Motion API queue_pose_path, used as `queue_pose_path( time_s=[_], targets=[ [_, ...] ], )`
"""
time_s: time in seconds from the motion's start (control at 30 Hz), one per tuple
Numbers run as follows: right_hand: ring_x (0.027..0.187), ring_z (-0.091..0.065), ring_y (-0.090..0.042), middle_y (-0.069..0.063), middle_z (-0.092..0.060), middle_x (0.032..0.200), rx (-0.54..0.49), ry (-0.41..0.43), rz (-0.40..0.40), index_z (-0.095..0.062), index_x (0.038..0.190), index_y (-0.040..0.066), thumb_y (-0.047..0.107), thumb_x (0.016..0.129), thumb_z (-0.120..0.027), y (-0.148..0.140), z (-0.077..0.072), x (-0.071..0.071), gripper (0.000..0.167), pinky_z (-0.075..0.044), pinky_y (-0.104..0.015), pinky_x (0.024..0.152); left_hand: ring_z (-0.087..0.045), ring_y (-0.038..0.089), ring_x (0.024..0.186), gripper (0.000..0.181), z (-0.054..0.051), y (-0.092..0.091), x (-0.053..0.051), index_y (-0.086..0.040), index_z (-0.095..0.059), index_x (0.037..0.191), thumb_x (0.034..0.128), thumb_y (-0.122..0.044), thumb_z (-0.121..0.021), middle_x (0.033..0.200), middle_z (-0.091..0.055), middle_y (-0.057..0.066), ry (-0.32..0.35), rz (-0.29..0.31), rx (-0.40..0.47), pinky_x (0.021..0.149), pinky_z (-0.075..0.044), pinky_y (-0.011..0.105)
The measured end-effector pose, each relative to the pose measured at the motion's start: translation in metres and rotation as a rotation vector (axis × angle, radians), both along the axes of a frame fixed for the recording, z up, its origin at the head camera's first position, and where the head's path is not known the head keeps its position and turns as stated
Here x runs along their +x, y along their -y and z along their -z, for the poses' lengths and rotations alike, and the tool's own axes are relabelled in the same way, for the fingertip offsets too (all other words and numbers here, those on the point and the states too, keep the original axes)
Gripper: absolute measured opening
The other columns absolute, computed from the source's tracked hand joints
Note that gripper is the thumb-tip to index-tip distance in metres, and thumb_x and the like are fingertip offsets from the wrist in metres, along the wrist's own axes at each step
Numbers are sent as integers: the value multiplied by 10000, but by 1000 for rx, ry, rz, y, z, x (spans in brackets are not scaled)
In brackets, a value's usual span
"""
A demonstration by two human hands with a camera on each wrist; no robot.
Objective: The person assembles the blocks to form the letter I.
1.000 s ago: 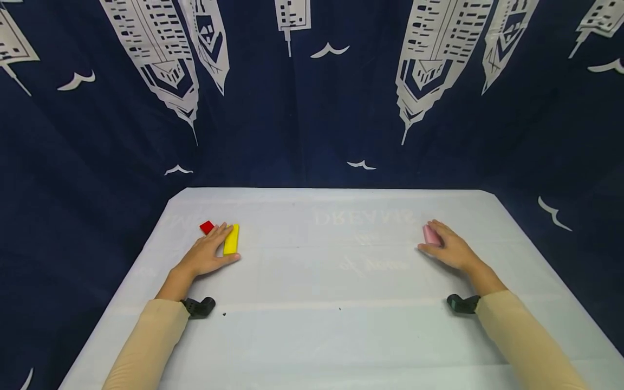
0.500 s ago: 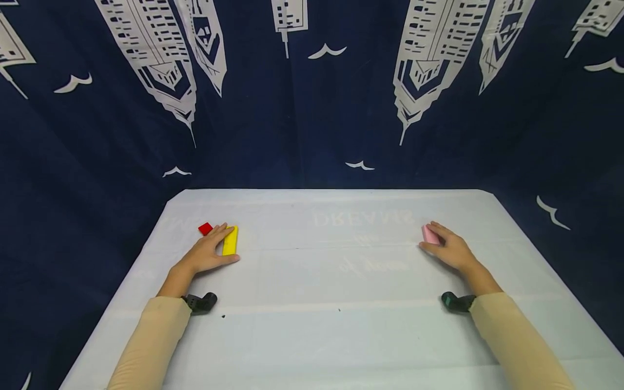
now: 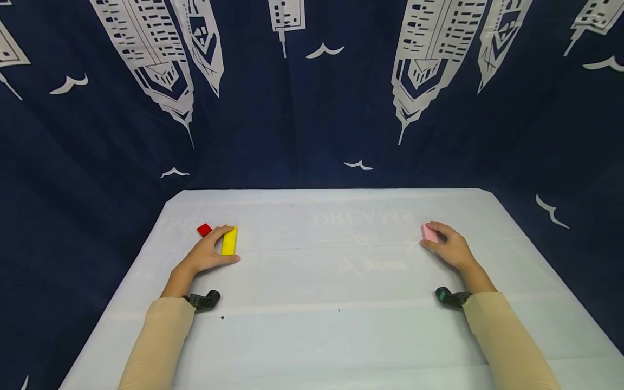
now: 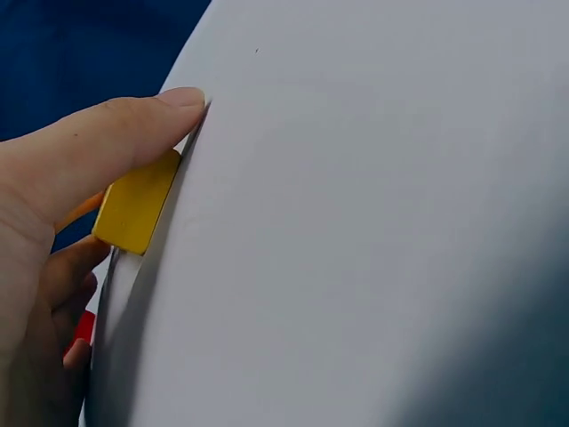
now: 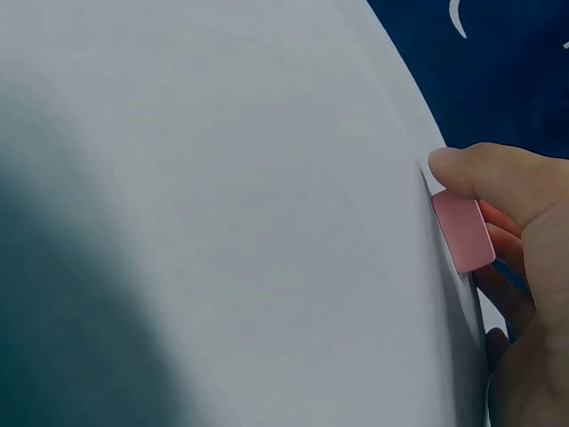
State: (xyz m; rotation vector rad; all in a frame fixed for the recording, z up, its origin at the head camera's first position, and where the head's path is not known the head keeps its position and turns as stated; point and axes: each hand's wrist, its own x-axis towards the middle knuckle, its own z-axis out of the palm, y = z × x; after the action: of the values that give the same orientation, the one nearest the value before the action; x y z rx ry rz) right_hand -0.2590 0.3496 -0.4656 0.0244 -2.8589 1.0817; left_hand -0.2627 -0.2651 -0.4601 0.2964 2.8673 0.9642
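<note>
On the left of the white table, my left hand spans a yellow block lengthwise, thumb at its near end and fingers at its far end. The left wrist view shows the thumb crossing the edge of the yellow block. Just beyond those fingers lies a red block, partly covered by the hand. Over on the right, my right hand holds a small pink block between thumb and fingers. In the right wrist view the pink block sits under the thumb, close to the tabletop.
A white cloth with faint lettering covers the table. Behind it hangs a dark blue curtain with white building prints. Small dark specks lie on the cloth. Black wrist cameras, the left one and the right one, hang at the sleeves.
The left fingers have curled more around the far end of the yellow block. The right thumb and fingers have closed in slightly on the pink block. The blocks stay nearly in place.
</note>
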Motion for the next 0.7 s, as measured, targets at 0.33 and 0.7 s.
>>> queue_pose_path(
  time_s=[0.33, 0.7],
  targets=[
    [1373, -265, -502, -284, -333, 1496, -23, -33, 9, -447, 1411, -55, 326, 893, -711, -1, 3, 3, 696, -236, -620, 1101, -238, 422, 1414, 945, 5, 3, 1, -128, -365, 1499, 736, -423, -837, 1549, -287, 206, 8, -8, 56, 1107, -205, 643],
    [1364, -293, -496, -284, -364, 1479, -46, -89, 19, -473, 1384, -77, 297, 880, -730, 0, 8, 4, 677, -259, -609, 1096, -249, 419, 1411, 938, 7, 4, 0, -111, -380, 1491, 734, -410, -845, 1538, -309, 208, -16, -8, 79, 1113, -206, 633]
  ],
)
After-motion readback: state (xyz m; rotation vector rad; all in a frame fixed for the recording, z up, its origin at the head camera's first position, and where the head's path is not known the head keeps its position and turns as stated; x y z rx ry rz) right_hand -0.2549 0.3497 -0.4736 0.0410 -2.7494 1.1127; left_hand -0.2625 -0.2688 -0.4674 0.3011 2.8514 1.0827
